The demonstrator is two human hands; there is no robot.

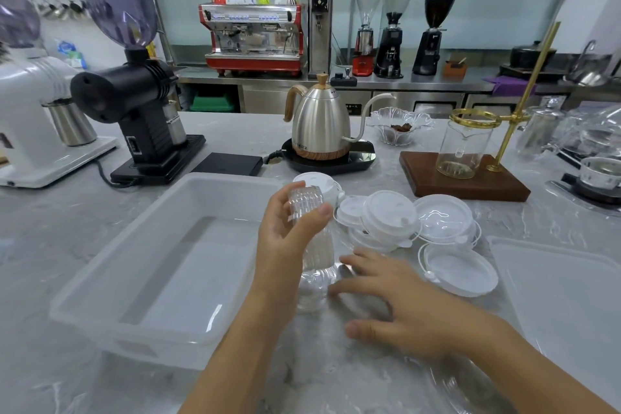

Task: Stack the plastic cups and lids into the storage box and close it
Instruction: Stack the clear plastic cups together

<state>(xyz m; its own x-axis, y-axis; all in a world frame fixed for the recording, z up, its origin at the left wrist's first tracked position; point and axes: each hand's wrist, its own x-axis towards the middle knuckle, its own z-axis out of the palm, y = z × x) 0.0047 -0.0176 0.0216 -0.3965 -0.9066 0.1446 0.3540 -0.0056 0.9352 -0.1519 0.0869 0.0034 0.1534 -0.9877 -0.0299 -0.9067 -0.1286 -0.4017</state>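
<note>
My left hand point(285, 235) gripped the nested stack of clear ribbed plastic cups point(312, 245) near its rims, just beside the empty translucent storage box point(100, 279). My right hand point(393, 302) hovered open nearby. Light, slippery, crushable, I judged.

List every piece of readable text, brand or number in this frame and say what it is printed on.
"...ista": partial lettering on the lower body of the steel gooseneck kettle; the first letters are unclear.
Red espresso machine: front panel markings, too blurred to read.
Black grinder: small panel on its base, unreadable.
No print shows on the storage box or white lids.
</note>
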